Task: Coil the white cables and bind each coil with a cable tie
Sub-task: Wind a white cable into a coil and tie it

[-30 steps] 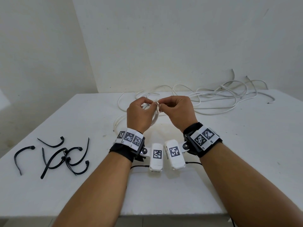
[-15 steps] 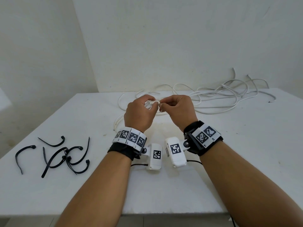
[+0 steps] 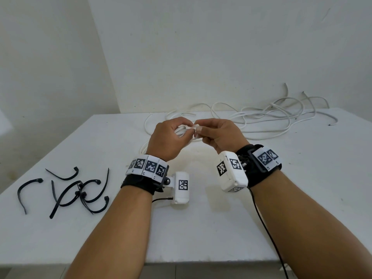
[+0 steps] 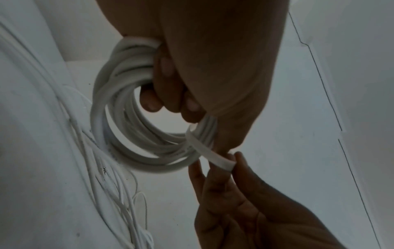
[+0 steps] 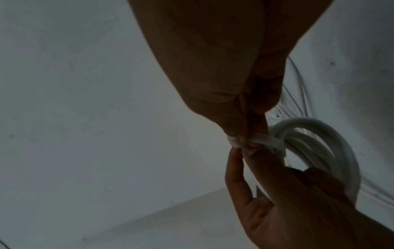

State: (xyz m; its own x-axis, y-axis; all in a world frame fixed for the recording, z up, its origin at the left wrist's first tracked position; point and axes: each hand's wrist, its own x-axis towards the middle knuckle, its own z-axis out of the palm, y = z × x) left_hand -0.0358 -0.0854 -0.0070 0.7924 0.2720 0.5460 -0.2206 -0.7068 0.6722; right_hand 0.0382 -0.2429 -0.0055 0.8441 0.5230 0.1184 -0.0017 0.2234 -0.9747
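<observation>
Above the bench (image 3: 302, 178), the left hand (image 3: 167, 137) is clutching the white coil (image 4: 127, 128), while the right hand (image 3: 219, 133), just right of it, is pinching the cable's free end (image 4: 213, 156) lying across the turns.

Quantities in view:

- Hands: two, the left hand (image 3: 168, 138) and the right hand (image 3: 220, 135).
- Wound coil of white cable (image 4: 127, 134): one.
- Loose white cables (image 3: 261, 121) on the counter (image 3: 201, 228): one tangled heap; separate cables cannot be counted.
- Black cable ties (image 3: 66, 191): about seven, overlapping, exact count uncertain.
- Wrist cameras: two.
</observation>
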